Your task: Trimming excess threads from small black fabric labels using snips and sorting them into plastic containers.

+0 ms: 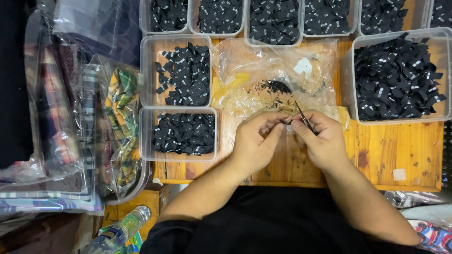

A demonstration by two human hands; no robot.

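Observation:
My left hand (pixel 254 141) and my right hand (pixel 320 138) meet over the wooden board (pixel 391 150), fingertips touching. The right hand grips thin dark tweezers (pixel 301 115) that point up toward a crumpled clear plastic bag (pixel 273 75). The left hand pinches something small at the tweezers' base; it is too small to make out. A small pile of black label scraps (pixel 278 86) lies inside the bag just beyond my fingers.
Clear plastic tubs of black fabric labels surround the board: two at the left (pixel 181 70) (pixel 181 134), a large one at the right (pixel 400 77), several along the top. Bagged plaid fabrics (pixel 117 122) are stacked at the left. A plastic bottle (pixel 120 230) lies at the bottom left.

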